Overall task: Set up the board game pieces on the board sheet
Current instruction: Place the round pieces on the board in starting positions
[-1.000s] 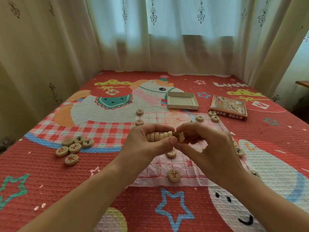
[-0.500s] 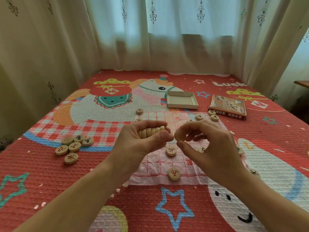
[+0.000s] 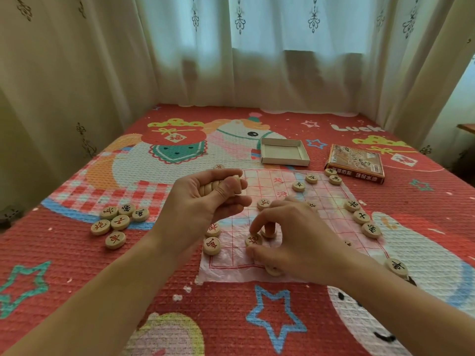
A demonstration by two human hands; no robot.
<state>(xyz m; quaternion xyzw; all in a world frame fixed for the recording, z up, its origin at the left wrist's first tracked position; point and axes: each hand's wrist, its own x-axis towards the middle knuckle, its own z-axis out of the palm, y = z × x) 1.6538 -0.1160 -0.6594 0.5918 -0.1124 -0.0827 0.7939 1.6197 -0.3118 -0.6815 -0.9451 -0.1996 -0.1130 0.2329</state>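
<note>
Pinching a round wooden red-lettered disc (image 3: 253,239) onto the pink gridded plastic board sheet (image 3: 331,199) with right hand (image 3: 295,237); left hand (image 3: 203,201), above sheet's left edge, closed around stacked wooden discs (image 3: 213,186).

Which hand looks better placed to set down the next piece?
Probably the right hand: it is already down on the board sheet, fingertips on a piece. The left hand is raised, gripping a stack of pieces.

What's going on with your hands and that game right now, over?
Left hand shut on stack of pieces, raised. Right hand setting red-marked piece onto board sheet. Nothing in the way.
</note>
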